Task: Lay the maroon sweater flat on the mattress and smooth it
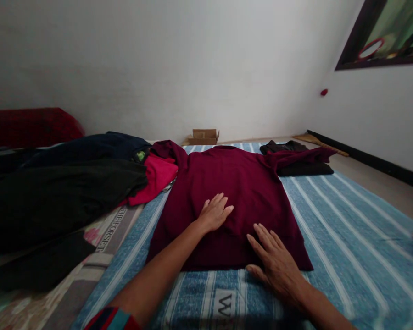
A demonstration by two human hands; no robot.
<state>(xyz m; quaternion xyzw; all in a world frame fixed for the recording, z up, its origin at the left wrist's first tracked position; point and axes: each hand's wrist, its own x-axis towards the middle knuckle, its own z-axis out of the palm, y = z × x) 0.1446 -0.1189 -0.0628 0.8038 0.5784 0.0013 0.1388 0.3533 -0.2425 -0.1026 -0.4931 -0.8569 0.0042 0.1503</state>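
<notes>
A maroon shirt (241,188) lies spread flat, collar away from me, on a blue striped sheet (347,238). My left hand (214,212) rests palm down on the middle of the shirt, fingers stretched out. My right hand (274,262) lies flat on the shirt's lower hem near its right corner, fingers spread. Neither hand holds anything. The shirt's right sleeve (303,156) stretches out over a dark folded garment.
A heap of black and navy clothes (62,188) with a pink-red garment (156,178) lies on the left. A black folded garment (296,158) sits at the back right. A small cardboard box (203,136) stands by the white wall. A red cushion (27,126) is far left.
</notes>
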